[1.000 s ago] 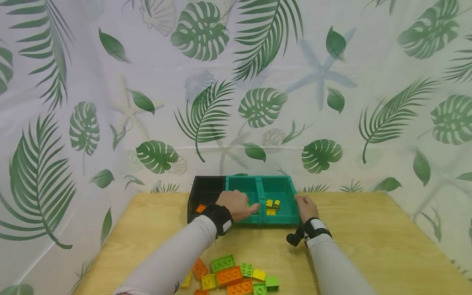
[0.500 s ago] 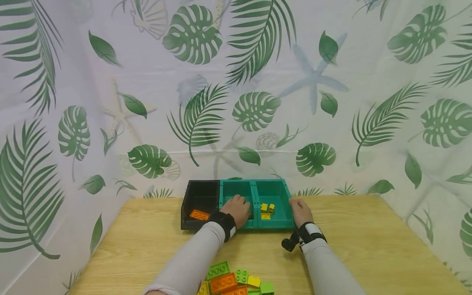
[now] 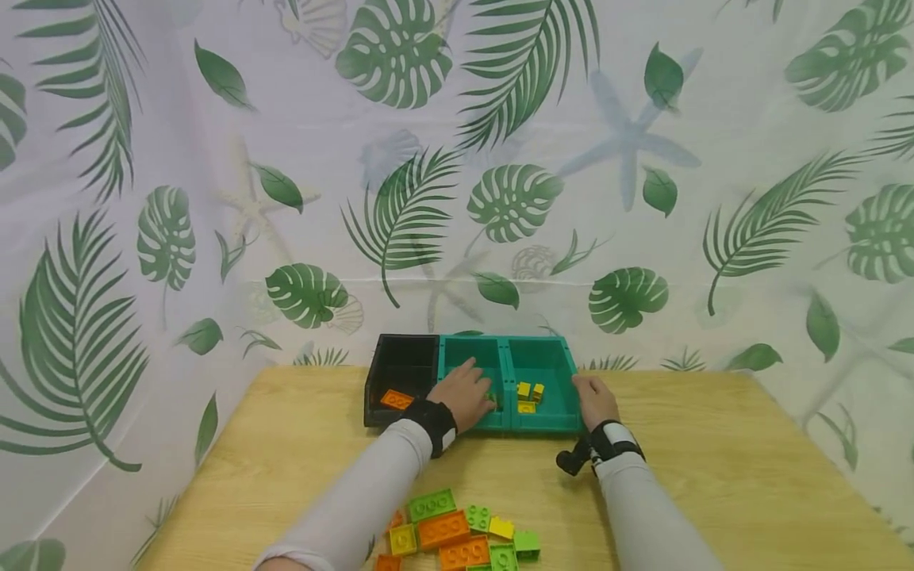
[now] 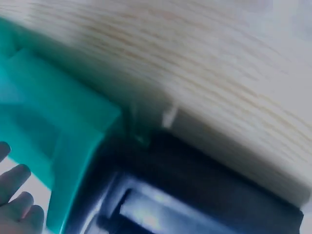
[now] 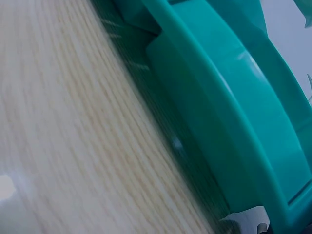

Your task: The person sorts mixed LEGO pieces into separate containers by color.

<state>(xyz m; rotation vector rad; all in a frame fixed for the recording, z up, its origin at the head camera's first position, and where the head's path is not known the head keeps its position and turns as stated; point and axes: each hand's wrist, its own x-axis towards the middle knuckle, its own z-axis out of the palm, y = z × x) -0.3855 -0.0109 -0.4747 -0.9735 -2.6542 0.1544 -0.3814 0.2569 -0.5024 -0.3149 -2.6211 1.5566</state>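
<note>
My left hand [image 3: 462, 395] is over the middle teal bin [image 3: 473, 344], its fingers relaxed and spread a little. A bit of green [image 3: 491, 396] shows by its thumb; the rest of that bin's floor is hidden. In the left wrist view its fingers [image 4: 14, 180] are at the left edge, beside the teal wall. My right hand [image 3: 596, 401] grips the outer side of the right teal bin [image 3: 544, 357], fingers curled at its rim. Several yellow bricks [image 3: 526, 407] lie inside that bin. The black bin [image 3: 405, 357] holds an orange brick [image 3: 397, 399].
The three bins stand side by side at the back of the wooden table [image 3: 300, 452]. Near the front lies a loose pile of toy bricks, among them orange [image 3: 443, 529], green [image 3: 432, 503] and yellow [image 3: 403, 539] ones. A leaf-patterned cloth [image 3: 443, 198] hangs right behind the bins.
My left hand has dipped into the middle bin and risen a little, its thumb no longer stuck out to the right. My right hand has stayed at the bin's side.
</note>
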